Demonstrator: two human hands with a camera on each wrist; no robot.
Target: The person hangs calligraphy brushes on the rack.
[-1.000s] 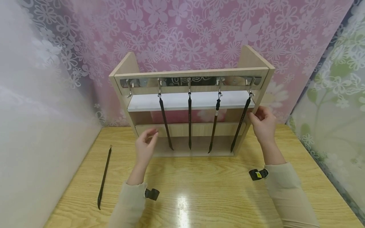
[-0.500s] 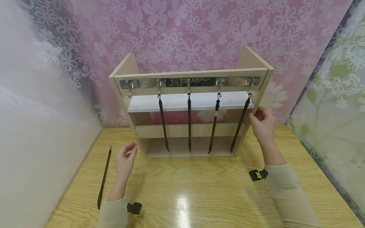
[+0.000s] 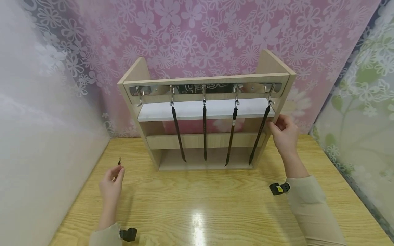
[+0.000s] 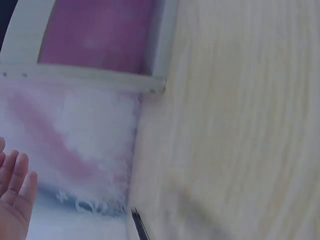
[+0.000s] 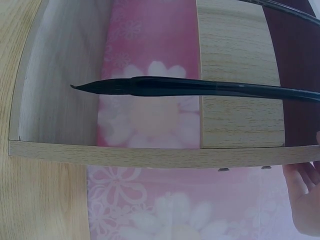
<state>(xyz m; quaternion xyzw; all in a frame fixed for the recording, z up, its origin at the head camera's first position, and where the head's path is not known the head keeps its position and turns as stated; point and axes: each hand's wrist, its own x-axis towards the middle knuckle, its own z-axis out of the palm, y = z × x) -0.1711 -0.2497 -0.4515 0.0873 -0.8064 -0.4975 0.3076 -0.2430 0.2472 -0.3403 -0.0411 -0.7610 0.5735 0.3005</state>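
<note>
My left hand is over a dark calligraphy brush on the left of the table; only the brush's looped end shows past the fingertips. In the left wrist view, the fingers are loosely bent and apart from the brush. My right hand grips the right side panel of a wooden shelf rack, thumb towards the front. Several brushes hang by loops from the rack's metal hooks, among them the rightmost brush, close to that hand. In the right wrist view its pointed bristles show.
The leftmost hook bears no brush. A white shelf board lies behind the hanging brushes. The wood-grain table extends in front of the rack, and flowered cloth encloses the back and sides.
My left hand has moved left and down, from in front of the rack to the brush on the table. The leftmost hanging brush sways slightly. My right hand stays on the side panel.
</note>
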